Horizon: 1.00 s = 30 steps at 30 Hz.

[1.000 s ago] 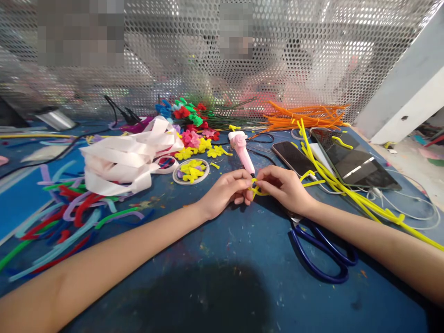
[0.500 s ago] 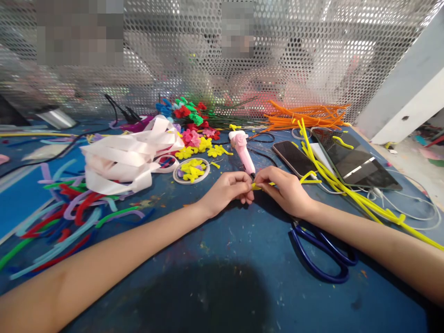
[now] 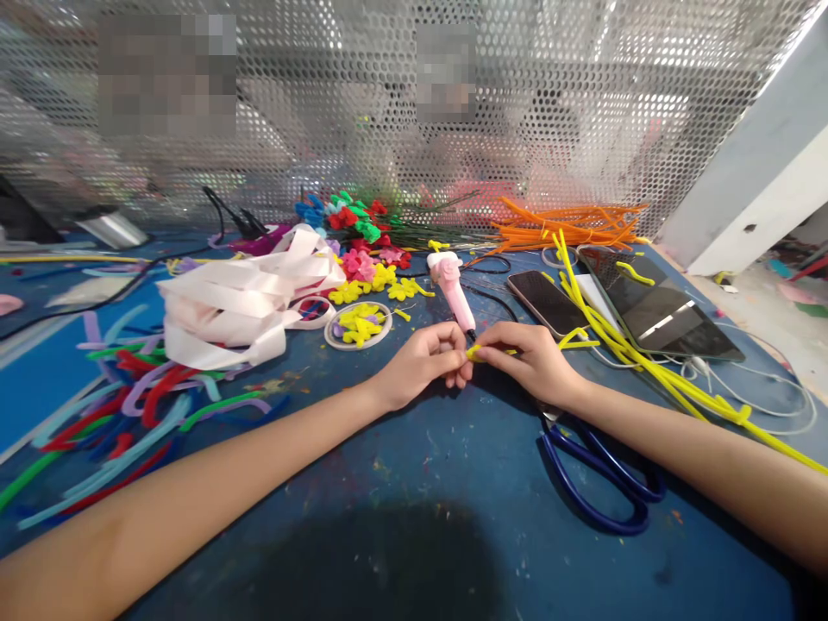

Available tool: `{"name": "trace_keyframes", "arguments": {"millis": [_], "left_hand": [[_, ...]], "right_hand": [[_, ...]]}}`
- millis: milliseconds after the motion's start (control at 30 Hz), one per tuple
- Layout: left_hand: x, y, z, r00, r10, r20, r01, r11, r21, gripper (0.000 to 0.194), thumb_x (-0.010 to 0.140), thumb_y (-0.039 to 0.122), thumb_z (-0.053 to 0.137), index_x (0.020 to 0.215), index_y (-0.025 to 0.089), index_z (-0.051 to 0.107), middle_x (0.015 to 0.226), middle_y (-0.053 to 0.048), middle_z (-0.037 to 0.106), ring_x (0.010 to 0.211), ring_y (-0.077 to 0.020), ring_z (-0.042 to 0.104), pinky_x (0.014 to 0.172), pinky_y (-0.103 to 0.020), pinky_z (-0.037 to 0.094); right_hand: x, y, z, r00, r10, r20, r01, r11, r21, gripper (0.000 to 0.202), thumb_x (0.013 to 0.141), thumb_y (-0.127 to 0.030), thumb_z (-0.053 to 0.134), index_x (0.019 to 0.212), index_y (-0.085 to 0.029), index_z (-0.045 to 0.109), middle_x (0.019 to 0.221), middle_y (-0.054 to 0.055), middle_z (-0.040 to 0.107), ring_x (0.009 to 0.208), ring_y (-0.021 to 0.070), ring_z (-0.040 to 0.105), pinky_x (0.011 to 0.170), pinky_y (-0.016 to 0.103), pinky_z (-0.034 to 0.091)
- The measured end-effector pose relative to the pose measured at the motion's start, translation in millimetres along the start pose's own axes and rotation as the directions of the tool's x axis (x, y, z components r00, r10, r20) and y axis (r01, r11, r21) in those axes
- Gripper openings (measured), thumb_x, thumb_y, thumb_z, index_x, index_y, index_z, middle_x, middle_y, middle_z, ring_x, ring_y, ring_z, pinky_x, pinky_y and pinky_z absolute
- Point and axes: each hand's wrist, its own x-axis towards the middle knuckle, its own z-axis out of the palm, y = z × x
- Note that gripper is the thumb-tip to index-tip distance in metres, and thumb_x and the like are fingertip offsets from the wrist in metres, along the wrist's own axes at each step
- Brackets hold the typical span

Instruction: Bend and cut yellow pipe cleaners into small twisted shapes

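Observation:
Between my fingertips is a short yellow pipe cleaner (image 3: 475, 353), mostly covered by the fingers. My left hand (image 3: 430, 364) pinches one end of it, fingers curled. My right hand (image 3: 534, 360) grips the other end between thumb and forefinger. Just beyond the hands lies a pink glue gun (image 3: 451, 289), its dark nozzle pointing toward them. Left of it, yellow fuzzy flowers (image 3: 404, 289) lie beside a ring-shaped roll (image 3: 358, 345) with yellow pieces inside. Blue-handled scissors (image 3: 599, 479) rest below my right wrist, their blades partly hidden by it.
A pale ribbon heap (image 3: 223, 306) and coloured pipe-cleaner pieces (image 3: 139, 405) lie to the left. On the right are a phone (image 3: 547, 302), long yellow pipe cleaners (image 3: 627, 345), a tablet (image 3: 673, 315) and a white cable. Orange stems (image 3: 569, 226) lie before a perforated metal screen (image 3: 517, 129).
My fingers have shifted slightly on the yellow piece, and a bit more of it shows between them. The whole view has moved a little; the surrounding things lie as before.

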Motion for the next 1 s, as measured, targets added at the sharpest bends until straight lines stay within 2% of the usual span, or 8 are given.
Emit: {"name": "trace_keyframes", "arguments": {"millis": [200, 500, 600, 667, 767, 867, 1000], "left_hand": [[0.0, 3.9, 2.9, 0.999, -0.041, -0.018, 0.041, 0.999, -0.009, 0.017, 0.077, 0.022, 0.058, 0.083, 0.018, 0.042, 0.059, 0.002, 0.063, 0.048, -0.0084, 0.056, 0.046, -0.017, 0.04], [1.1, 4.1, 1.6, 0.998, -0.067, -0.009, 0.067, 0.997, 0.033, 0.01, 0.072, 0.018, 0.057, 0.076, 0.015, 0.049, 0.058, 0.0, 0.064, 0.048, -0.0077, 0.056, 0.046, -0.016, 0.04], [1.0, 3.5, 3.4, 0.997, -0.043, -0.066, 0.044, 0.999, 0.01, 0.011, 0.075, 0.019, 0.059, 0.08, 0.015, 0.05, 0.061, 0.001, 0.064, 0.051, -0.0084, 0.058, 0.047, -0.017, 0.041], [0.5, 3.9, 5.4, 0.993, 0.005, -0.122, -0.003, 1.0, 0.018, 0.014, 0.076, 0.023, 0.061, 0.084, 0.015, 0.053, 0.067, 0.0, 0.065, 0.058, -0.0095, 0.06, 0.051, -0.018, 0.045], [-1.8, 4.2, 8.2, 0.985, 0.086, -0.152, -0.07, 0.992, 0.11, 0.021, 0.075, 0.026, 0.066, 0.091, 0.014, 0.059, 0.08, -0.002, 0.067, 0.071, -0.0117, 0.063, 0.061, -0.02, 0.049], [-5.2, 1.9, 9.2, 0.972, 0.151, -0.18, -0.113, 0.972, 0.208, 0.022, 0.075, 0.028, 0.068, 0.092, 0.015, 0.062, 0.087, -0.003, 0.069, 0.076, -0.0134, 0.064, 0.068, -0.022, 0.051], [-7.3, -2.4, 7.8, 0.94, 0.213, -0.265, -0.139, 0.952, 0.272, 0.02, 0.075, 0.03, 0.068, 0.089, 0.016, 0.065, 0.086, -0.004, 0.07, 0.074, -0.0139, 0.065, 0.067, -0.022, 0.052]], "right_hand": [[-0.7, -1.5, 0.0, 0.999, -0.047, 0.0, 0.047, 0.998, -0.037, 0.013, 0.089, -0.023, 0.052, 0.088, -0.016, 0.063, 0.08, 0.001, 0.063, 0.072, 0.0101, 0.057, 0.068, 0.021, 0.044], [0.2, -0.5, -0.4, 0.994, -0.102, 0.038, 0.102, 0.995, 0.007, 0.011, 0.089, -0.019, 0.052, 0.088, -0.016, 0.063, 0.081, 0.002, 0.064, 0.078, 0.0117, 0.057, 0.074, 0.024, 0.044], [-0.3, -0.7, 0.8, 1.0, -0.003, -0.014, 0.004, 0.999, 0.048, 0.012, 0.088, -0.023, 0.053, 0.086, -0.017, 0.062, 0.08, 0.002, 0.063, 0.073, 0.0107, 0.058, 0.07, 0.023, 0.045], [-0.7, -0.2, 2.3, 0.991, 0.13, -0.042, -0.12, 0.977, 0.177, 0.014, 0.089, -0.029, 0.052, 0.087, -0.018, 0.06, 0.076, 0.001, 0.063, 0.067, 0.0098, 0.059, 0.064, 0.022, 0.047], [-0.7, 1.1, 4.2, 0.961, 0.277, 0.01, -0.257, 0.875, 0.411, 0.019, 0.089, -0.036, 0.049, 0.09, -0.018, 0.055, 0.07, -0.001, 0.061, 0.058, 0.0094, 0.06, 0.055, 0.021, 0.047], [-0.3, 1.5, 4.1, 0.953, 0.3, 0.047, -0.286, 0.833, 0.473, 0.021, 0.088, -0.038, 0.05, 0.089, -0.017, 0.053, 0.066, -0.003, 0.057, 0.05, 0.0071, 0.055, 0.048, 0.019, 0.043], [-0.3, 0.6, 2.5, 0.96, 0.274, 0.052, -0.272, 0.878, 0.393, 0.026, 0.09, -0.039, 0.047, 0.083, -0.016, 0.056, 0.055, -0.006, 0.046, 0.044, 0.0045, 0.041, 0.044, 0.018, 0.032]]}}
